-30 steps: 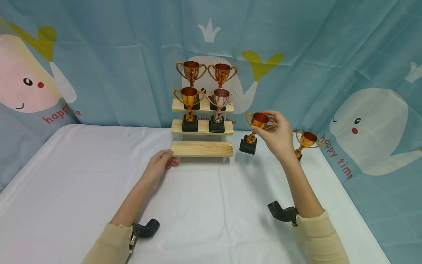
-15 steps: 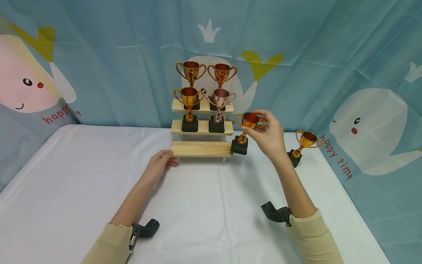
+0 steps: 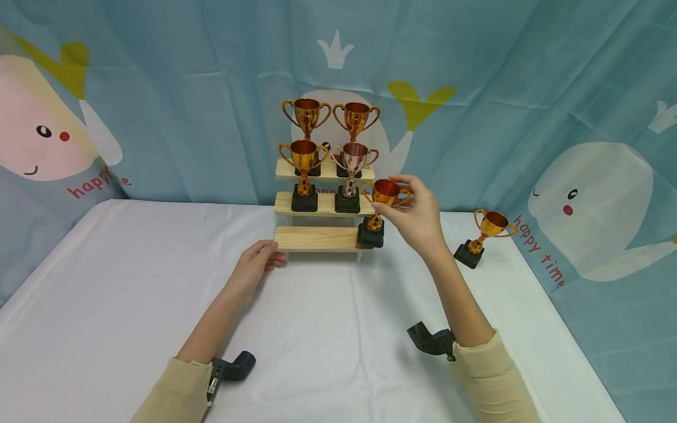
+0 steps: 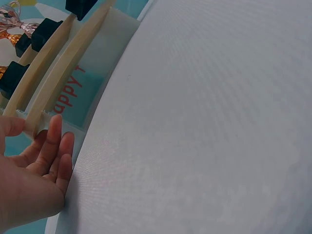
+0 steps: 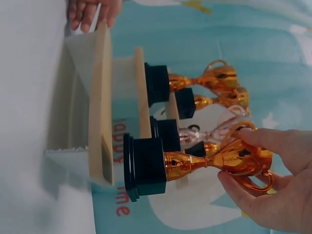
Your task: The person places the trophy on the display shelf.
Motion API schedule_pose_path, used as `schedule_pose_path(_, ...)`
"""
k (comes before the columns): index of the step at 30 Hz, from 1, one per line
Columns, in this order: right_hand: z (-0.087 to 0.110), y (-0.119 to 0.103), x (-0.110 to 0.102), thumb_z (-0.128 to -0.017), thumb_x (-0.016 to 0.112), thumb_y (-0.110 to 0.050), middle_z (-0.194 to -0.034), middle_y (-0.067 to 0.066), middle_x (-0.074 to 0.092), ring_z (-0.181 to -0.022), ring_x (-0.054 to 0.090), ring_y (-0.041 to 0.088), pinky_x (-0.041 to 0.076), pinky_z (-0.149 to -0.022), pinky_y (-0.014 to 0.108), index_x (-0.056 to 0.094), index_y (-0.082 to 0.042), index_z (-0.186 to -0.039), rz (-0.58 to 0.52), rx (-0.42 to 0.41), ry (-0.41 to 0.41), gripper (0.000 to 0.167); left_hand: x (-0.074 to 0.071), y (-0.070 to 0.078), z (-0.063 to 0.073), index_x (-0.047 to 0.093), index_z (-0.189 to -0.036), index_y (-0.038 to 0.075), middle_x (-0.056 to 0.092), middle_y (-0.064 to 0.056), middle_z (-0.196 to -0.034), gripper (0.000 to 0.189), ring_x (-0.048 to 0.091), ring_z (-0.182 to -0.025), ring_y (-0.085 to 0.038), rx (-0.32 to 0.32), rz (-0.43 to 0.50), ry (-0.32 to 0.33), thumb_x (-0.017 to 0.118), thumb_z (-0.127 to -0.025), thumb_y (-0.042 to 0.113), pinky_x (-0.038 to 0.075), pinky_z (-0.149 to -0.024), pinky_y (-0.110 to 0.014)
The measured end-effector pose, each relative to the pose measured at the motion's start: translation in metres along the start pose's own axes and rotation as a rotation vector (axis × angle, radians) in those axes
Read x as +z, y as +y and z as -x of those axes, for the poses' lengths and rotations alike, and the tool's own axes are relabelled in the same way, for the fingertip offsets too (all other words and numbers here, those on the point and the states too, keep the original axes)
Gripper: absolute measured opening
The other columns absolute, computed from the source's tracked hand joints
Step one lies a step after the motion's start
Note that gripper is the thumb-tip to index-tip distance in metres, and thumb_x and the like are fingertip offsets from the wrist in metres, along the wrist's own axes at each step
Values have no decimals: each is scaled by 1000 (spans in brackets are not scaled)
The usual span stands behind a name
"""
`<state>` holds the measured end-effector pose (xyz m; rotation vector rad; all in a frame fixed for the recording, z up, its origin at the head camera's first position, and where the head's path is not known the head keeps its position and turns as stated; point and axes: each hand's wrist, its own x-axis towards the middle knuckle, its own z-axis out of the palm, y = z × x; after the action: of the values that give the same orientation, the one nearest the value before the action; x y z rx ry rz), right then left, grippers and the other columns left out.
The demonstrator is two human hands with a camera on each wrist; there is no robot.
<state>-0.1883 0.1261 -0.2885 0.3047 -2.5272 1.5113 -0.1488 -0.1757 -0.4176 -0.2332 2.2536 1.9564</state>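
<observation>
My right hand pinches a gold trophy cup by its bowl, thumb on one side and fingers on the other. Its black base is at the right end of the bottom step; in the right wrist view a small gap separates base and board. My left hand grips the left end of that bottom step, thumb above and fingers below, on a three-tier wooden display stand. Two trophies stand on the top step. The middle step bears a gold trophy and a rose-silver trophy.
Another gold trophy leans tilted on the white tablecloth, to the right of my right forearm. A blue curtain with whale prints hangs behind the stand. Black wrist camera mounts stick out from both sleeves.
My right hand has carried its gold trophy leftward, from beside the stand to the right end of the bottom step. The left hand stays where it was.
</observation>
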Motion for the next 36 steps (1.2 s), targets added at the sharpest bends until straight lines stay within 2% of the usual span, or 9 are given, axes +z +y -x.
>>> schedule_pose_path(11, -2, -9, 15, -93, 81, -6, -139, 22, 58, -116, 69, 41, 57, -99, 48, 54, 0, -146, -27, -20, -24, 60, 0, 1, 1, 50, -147, -7, 72, -1, -107, 47, 62, -96, -4, -11, 26, 17, 46, -114, 27, 48, -91, -21)
schedule_pose_path(18, -2, -16, 25, -93, 82, -5, -141, 22, 58, -117, 69, 41, 59, -97, 47, 54, 0, -146, -58, -47, -44, 60, -3, 1, -1, 48, -148, -10, 72, -1, -110, 50, 62, -96, -2, -14, 30, 6, 47, -114, 27, 49, -90, -21)
schedule_pose_path(23, -2, -19, 33, -93, 82, -6, -140, 21, 60, -117, 69, 39, 59, -97, 45, 55, 0, -145, -65, -57, -57, 59, -4, 2, -1, 49, -148, -9, 72, 1, -108, 50, 62, -96, -3, -18, 27, 1, 48, -114, 27, 50, -90, -19)
schedule_pose_path(30, -5, -23, 46, -93, 82, -6, -140, 20, 61, -119, 68, 37, 60, -95, 41, 55, -1, -144, -76, -60, -75, 58, -11, 3, -1, 46, -150, -12, 72, 7, -105, 51, 65, -94, -1, -7, 80, -11, 53, -112, 22, 53, -88, -18)
schedule_pose_path(36, -7, -27, 56, -92, 83, -7, -139, 20, 62, -115, 70, 36, 62, -90, 38, 56, -2, -143, -78, -72, -82, 59, -10, 7, -2, 44, -152, -11, 71, 5, -107, 52, 65, -93, 1, -40, 109, -4, 54, -112, 20, 54, -88, -17)
